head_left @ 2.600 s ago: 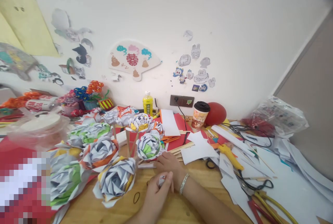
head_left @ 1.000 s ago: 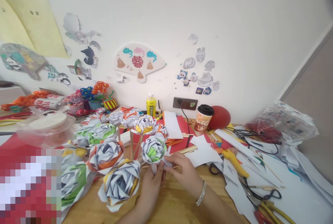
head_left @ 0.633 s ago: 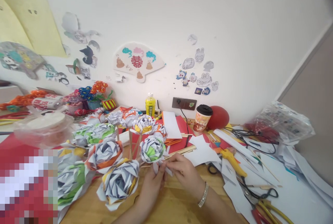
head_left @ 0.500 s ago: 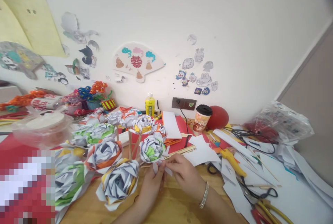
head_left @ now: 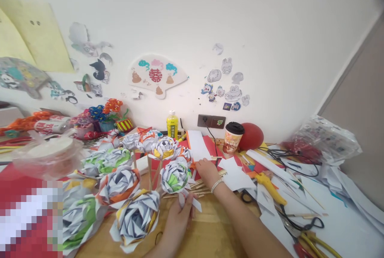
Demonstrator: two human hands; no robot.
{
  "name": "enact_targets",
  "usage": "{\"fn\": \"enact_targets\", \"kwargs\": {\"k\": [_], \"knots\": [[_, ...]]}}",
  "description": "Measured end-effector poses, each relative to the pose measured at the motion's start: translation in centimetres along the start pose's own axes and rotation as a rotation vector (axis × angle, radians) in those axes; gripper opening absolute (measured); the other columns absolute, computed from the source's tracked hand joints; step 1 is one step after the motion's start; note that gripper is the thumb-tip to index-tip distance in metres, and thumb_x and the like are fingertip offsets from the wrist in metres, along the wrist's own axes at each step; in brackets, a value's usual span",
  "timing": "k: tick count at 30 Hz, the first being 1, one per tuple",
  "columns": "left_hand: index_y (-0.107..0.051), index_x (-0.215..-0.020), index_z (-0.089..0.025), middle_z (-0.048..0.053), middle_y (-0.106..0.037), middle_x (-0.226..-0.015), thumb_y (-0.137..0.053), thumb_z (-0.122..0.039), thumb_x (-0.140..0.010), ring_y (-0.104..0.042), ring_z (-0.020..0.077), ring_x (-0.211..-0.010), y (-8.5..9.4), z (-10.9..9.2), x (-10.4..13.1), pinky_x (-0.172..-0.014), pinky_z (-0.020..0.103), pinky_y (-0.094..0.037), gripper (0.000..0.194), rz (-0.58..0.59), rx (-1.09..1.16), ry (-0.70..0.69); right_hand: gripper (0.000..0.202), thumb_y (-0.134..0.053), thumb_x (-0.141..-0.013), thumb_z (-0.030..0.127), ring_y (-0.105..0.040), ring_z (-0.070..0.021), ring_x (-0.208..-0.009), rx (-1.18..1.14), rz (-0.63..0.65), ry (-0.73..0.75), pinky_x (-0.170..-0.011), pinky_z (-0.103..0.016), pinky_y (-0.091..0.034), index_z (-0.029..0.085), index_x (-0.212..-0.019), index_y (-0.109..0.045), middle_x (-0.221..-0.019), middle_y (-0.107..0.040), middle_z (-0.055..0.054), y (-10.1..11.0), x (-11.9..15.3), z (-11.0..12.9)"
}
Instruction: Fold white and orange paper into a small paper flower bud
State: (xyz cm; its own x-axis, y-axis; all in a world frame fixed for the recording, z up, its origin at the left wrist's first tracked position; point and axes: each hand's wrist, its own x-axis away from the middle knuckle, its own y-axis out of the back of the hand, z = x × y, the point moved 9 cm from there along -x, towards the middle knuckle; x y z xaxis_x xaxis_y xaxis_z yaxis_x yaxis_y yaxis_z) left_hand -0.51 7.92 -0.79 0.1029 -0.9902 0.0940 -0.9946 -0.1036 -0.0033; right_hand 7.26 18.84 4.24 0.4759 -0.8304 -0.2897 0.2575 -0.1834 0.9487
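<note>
A folded paper flower [head_left: 175, 176], white with a green layer, stands upright over my left hand [head_left: 180, 218]. The thumb and fingers of that hand are closed on the flower's base, where white paper flaps [head_left: 195, 204] stick out to the right. My right hand [head_left: 207, 170], with a bracelet at the wrist, reaches across to the back. Its fingers bend down onto orange paper [head_left: 193, 165] at the front edge of a stack of white paper [head_left: 198, 146]. The hand itself partly hides the fingertips. Thin wooden sticks [head_left: 204, 188] lie beneath its wrist.
Several more paper flowers [head_left: 136, 216] crowd the left side. A lidded cup [head_left: 233, 138], a red balloon [head_left: 252, 136] and a yellow bottle [head_left: 172, 125] stand by the wall. At right are a yellow glue gun [head_left: 271, 189], pliers [head_left: 312, 242], cables and loose white paper [head_left: 345, 214].
My right hand has left the flower's base and moved up and away to the orange paper. My left hand keeps hold of the flower. The view has tilted slightly.
</note>
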Motion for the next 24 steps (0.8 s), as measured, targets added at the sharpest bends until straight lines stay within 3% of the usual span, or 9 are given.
{"fn": "enact_targets", "kwargs": {"k": [3, 7, 9, 11, 16, 19, 24], "knots": [[-0.054, -0.075, -0.014, -0.009, -0.038, -0.042, -0.045, -0.072, -0.061, -0.03, 0.0075, -0.033, 0.1, -0.3, 0.0, -0.035, 0.02, -0.022, 0.06, -0.012, 0.005, -0.001, 0.02, -0.047, -0.08, 0.002, -0.057, -0.0201, -0.087, -0.075, -0.05, -0.023, -0.075, -0.029, -0.044, 0.012, -0.082, -0.065, -0.085, -0.066, -0.011, 1.0, 1.2, -0.4], [-0.054, -0.076, -0.015, -0.008, -0.038, -0.044, -0.043, -0.067, -0.068, -0.031, 0.0084, -0.034, 0.4, -1.1, 0.1, -0.037, 0.021, -0.023, 0.054, -0.025, -0.03, -0.059, 0.019, -0.046, -0.084, 0.011, -0.06, -0.0135, -0.083, -0.244, -0.125, -0.043, -0.073, -0.022, -0.047, 0.016, -0.09, -0.064, -0.089, -0.067, -0.005, 4.0, 3.7, 0.6], [-0.052, -0.073, -0.017, -0.008, -0.039, -0.045, -0.042, -0.065, -0.07, -0.032, 0.0087, -0.035, 0.5, -1.2, 0.1, -0.038, 0.022, -0.023, 0.049, -0.022, -0.061, -0.091, 0.015, -0.052, -0.079, 0.013, -0.062, -0.0142, -0.076, -0.6, -0.134, -0.065, -0.069, -0.023, -0.048, 0.016, -0.082, -0.066, -0.08, -0.068, -0.004, 5.2, 4.9, 1.3], [-0.048, -0.065, -0.018, -0.007, -0.04, -0.045, -0.042, -0.064, -0.071, -0.032, 0.009, -0.037, 0.4, -1.2, 0.2, -0.039, 0.022, -0.023, 0.047, -0.016, -0.096, -0.106, 0.012, -0.057, -0.074, 0.013, -0.063, -0.0154, -0.071, -0.801, -0.123, -0.109, -0.065, -0.024, -0.049, 0.017, -0.08, -0.067, -0.076, -0.068, -0.003, 5.8, 5.9, 1.9], [-0.042, -0.051, -0.02, -0.007, -0.035, -0.039, -0.039, -0.069, -0.07, -0.031, 0.009, -0.037, -0.8, -1.3, 0.5, -0.04, 0.022, -0.022, 0.052, 0.099, -0.111, -0.119, 0.009, -0.06, -0.068, 0.014, -0.061, -0.016, -0.065, -0.93, -0.122, -0.2, -0.061, -0.026, -0.048, 0.017, -0.07, -0.068, -0.068, -0.066, -0.003, 5.4, 7.0, 2.6], [-0.042, -0.05, -0.02, -0.007, -0.034, -0.038, -0.041, -0.072, -0.065, -0.03, 0.0083, -0.036, -0.9, -1.6, 0.6, -0.039, 0.022, -0.022, 0.055, 0.107, -0.055, -0.109, 0.008, -0.06, -0.067, 0.015, -0.059, -0.0152, -0.065, -1.018, -0.172, -0.2, -0.061, -0.025, -0.047, 0.017, -0.068, -0.068, -0.068, -0.064, -0.002, 5.2, 7.2, 2.9], [-0.045, -0.047, -0.018, -0.008, -0.032, -0.032, -0.042, -0.074, -0.063, -0.028, 0.007, -0.031, -2.1, -1.5, 0.8, -0.038, 0.022, -0.022, 0.058, 0.208, 0.065, -0.059, 0.012, -0.062, -0.068, 0.029, -0.059, -0.015, -0.062, -1.297, -0.185, -0.305, -0.057, -0.025, -0.047, 0.017, -0.067, -0.065, -0.065, -0.062, -0.001, 3.6, 7.9, 3.2]]}}
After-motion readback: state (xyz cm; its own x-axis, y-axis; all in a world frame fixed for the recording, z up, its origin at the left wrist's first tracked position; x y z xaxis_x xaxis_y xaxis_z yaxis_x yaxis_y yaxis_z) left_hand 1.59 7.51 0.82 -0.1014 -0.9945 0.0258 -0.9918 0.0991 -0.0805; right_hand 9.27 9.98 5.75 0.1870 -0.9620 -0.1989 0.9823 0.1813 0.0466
